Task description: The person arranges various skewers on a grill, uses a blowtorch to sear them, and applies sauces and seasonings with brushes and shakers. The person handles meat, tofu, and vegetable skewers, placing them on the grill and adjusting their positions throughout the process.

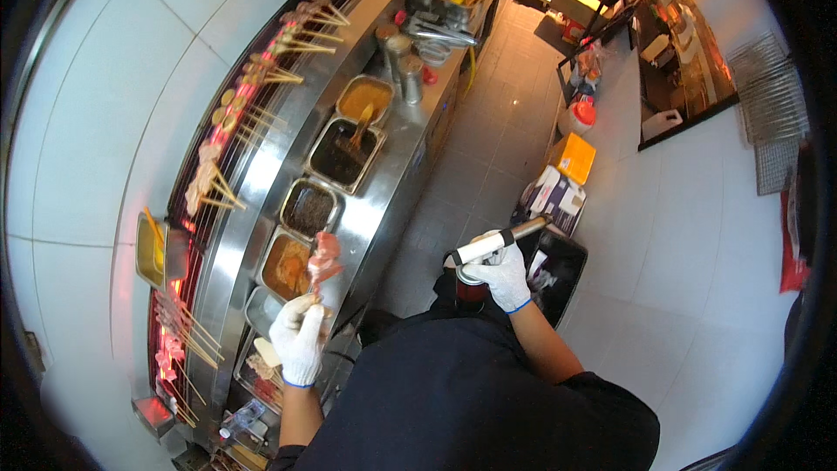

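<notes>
My left hand [299, 339], in a white knit glove, pinches a skewer of raw-looking red meat [324, 256] near its stick end. The meat is over the steel counter, beside a steel pan of orange-brown sauce [286, 267]. In my gloved right hand [505, 278] is what looks like a gas torch [487, 247], its metal nozzle tilted up and to the right. A dark red canister [469, 293] sits below the torch head, partly hidden by the hand. No flame shows at the nozzle.
A long grill [245, 88] glows red along the left wall and carries several skewers. Pans of dark sauce [335, 160] and spice [310, 208] are set in the counter [376, 199]. Shaker tins [410, 78] stand farther along. On the right are a black bin [570, 268] and boxes [556, 196].
</notes>
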`<state>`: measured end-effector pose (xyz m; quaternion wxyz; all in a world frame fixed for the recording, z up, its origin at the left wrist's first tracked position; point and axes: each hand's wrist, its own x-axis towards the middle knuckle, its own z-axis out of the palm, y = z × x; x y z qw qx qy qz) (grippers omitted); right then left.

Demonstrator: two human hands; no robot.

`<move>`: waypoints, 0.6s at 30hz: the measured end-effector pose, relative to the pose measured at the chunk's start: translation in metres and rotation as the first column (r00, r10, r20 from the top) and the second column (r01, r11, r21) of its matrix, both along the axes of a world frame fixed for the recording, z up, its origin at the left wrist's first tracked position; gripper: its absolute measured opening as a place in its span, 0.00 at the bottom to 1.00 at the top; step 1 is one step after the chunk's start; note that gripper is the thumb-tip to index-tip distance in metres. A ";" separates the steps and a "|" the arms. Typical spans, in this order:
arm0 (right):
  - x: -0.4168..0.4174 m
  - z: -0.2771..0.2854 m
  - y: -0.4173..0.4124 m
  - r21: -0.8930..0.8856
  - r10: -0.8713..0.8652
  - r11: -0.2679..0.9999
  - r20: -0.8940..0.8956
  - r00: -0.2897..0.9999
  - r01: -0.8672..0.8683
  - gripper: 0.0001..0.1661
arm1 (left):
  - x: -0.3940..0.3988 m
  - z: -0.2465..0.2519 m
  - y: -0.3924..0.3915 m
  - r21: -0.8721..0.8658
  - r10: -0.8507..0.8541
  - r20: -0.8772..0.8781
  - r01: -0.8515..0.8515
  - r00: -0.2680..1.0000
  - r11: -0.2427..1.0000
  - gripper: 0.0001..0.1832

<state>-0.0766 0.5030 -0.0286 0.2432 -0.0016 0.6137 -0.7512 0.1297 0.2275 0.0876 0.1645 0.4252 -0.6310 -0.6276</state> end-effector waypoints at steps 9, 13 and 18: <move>-0.262 0.041 0.054 -0.217 -0.155 0.966 -0.036 0.987 0.144 0.22 | -0.289 -0.035 0.065 0.202 -0.371 -0.063 0.376 0.926 0.904 0.11; -0.384 0.057 0.051 -0.217 -0.150 0.963 0.055 0.987 0.158 0.08 | -0.410 -0.063 0.059 0.281 -0.329 -0.252 0.394 0.910 0.875 0.09; -0.562 0.113 -0.008 -0.475 -0.211 0.831 0.216 0.953 0.291 0.17 | -0.552 -0.053 0.025 0.187 -0.325 -0.208 0.363 0.923 0.913 0.09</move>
